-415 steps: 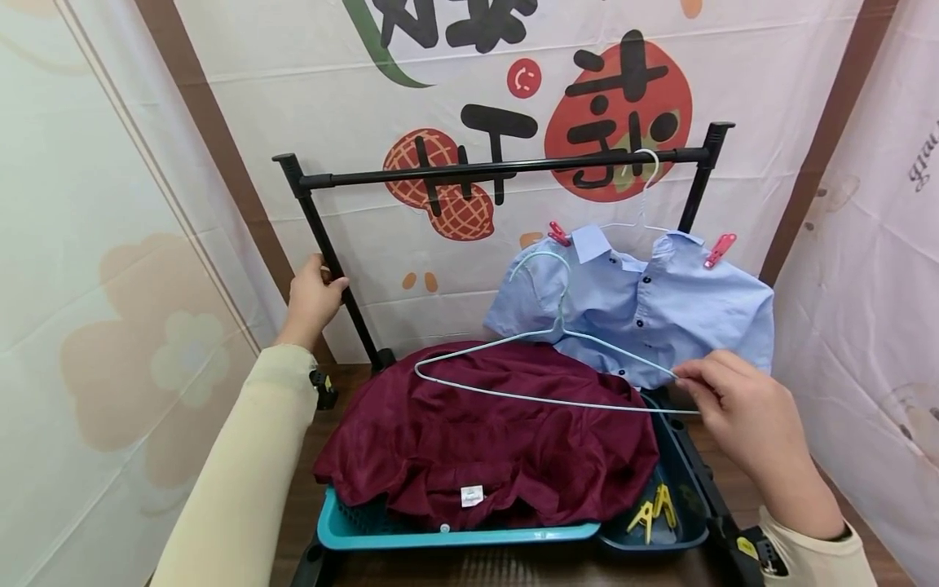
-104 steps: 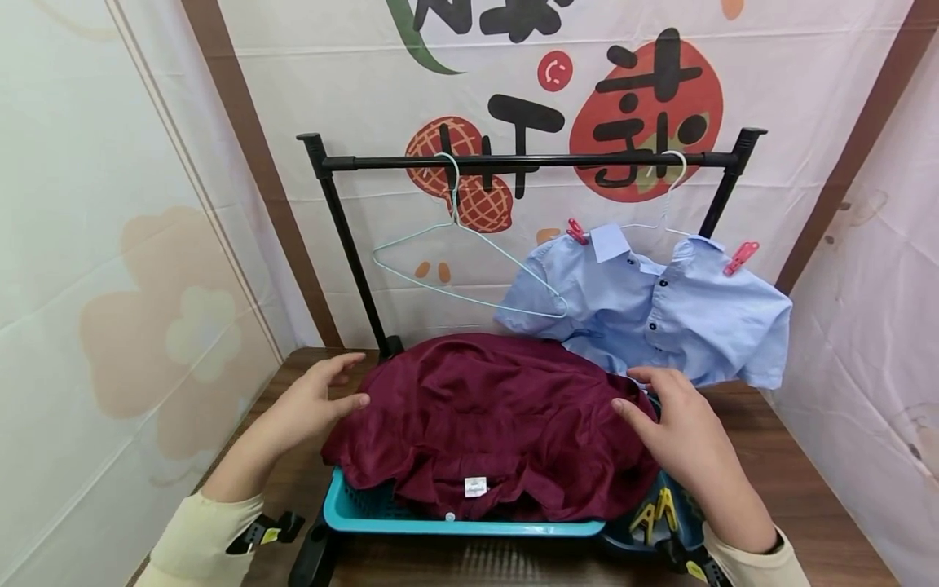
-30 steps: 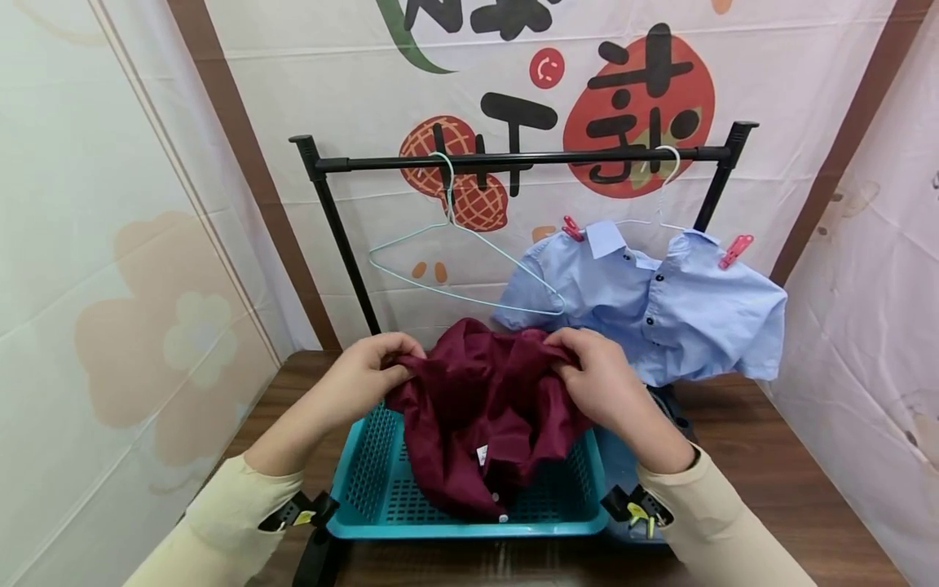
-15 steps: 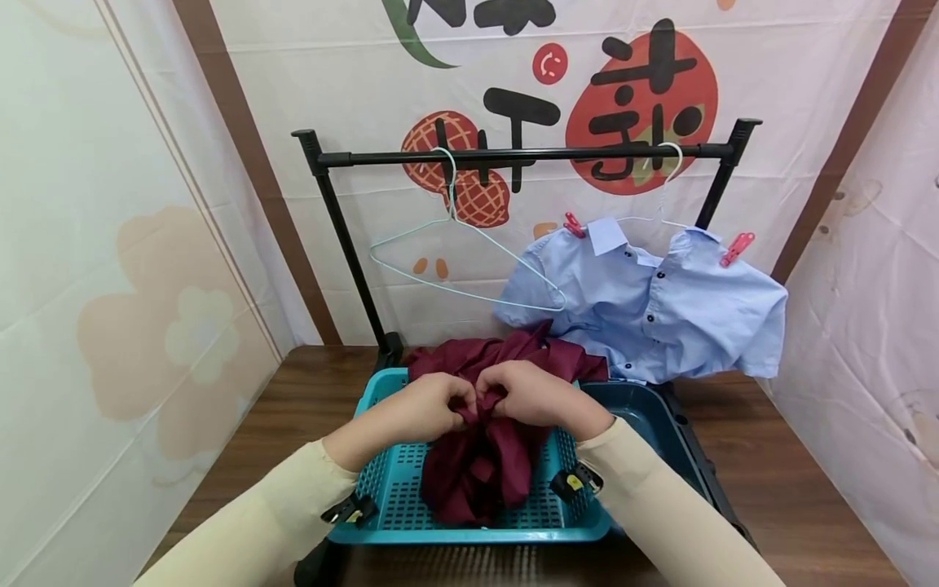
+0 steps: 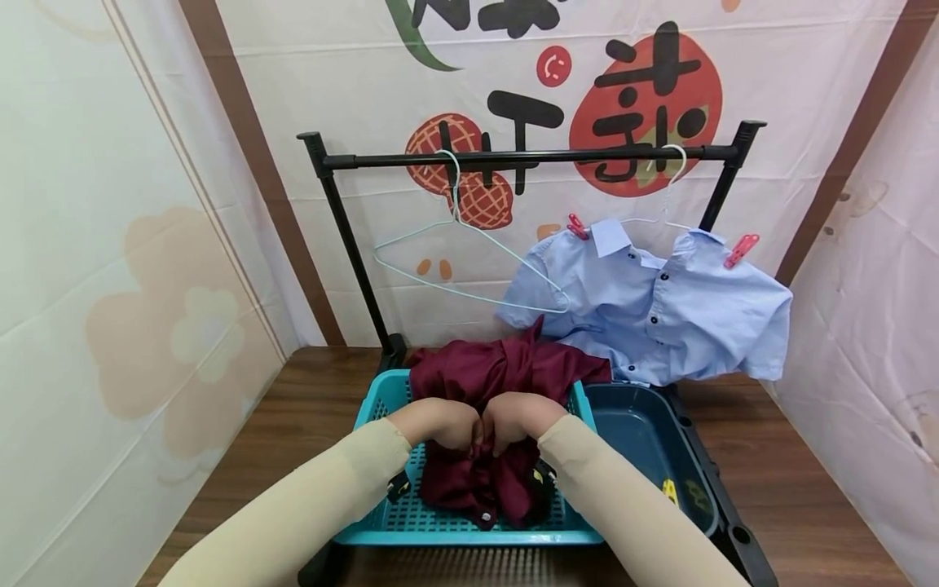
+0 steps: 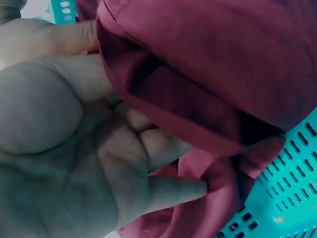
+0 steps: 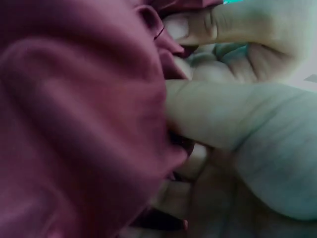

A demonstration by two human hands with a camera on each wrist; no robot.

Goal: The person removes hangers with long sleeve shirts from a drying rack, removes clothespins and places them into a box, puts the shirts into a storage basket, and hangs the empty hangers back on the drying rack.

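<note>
Together, the left hand [image 5: 456,425] and right hand [image 5: 515,419] pinched the red shirt [image 5: 506,364], maybe undoing it; gentle pulling seemed needed next.

Printed cloth walls [image 5: 484,77] around a wood-grain table [image 5: 763,456] suggest a booth [image 5: 66,244]

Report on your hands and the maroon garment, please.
Left fingers and right fingers gripping maroon garment. Garment bunched in teal basket, partly over far side. No obstruction visible.
</note>
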